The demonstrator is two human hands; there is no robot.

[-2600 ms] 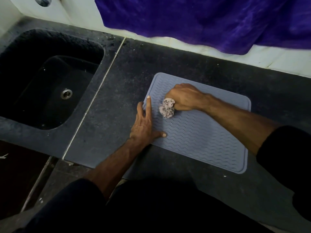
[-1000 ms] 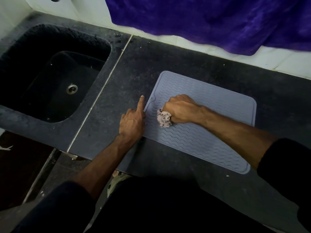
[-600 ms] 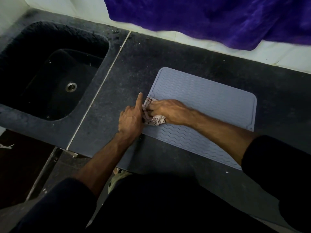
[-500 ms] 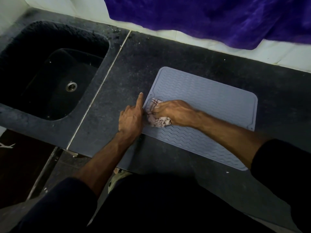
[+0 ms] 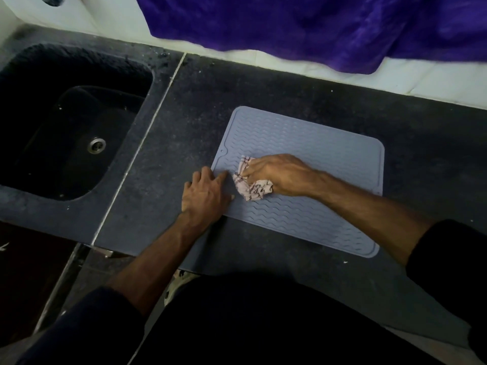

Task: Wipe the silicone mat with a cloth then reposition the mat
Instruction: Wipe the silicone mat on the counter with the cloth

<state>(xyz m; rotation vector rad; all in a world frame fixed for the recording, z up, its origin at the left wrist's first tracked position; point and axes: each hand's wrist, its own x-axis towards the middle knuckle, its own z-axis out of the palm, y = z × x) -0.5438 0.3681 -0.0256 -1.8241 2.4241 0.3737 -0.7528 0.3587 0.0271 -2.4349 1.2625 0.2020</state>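
Left hand (image 5: pixel 207 192) has flattened, open, onto the mat (image 5: pixel 303 177) edge. Right hand (image 5: pixel 279 175) grips the cloth (image 5: pixel 250 184) there. Wiping underway; next, strokes across the untouched far side.

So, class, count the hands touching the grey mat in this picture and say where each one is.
2. The left hand rests on the silicone mat's left edge; the right hand presses the crumpled cloth onto it just beside. None seems hidden.
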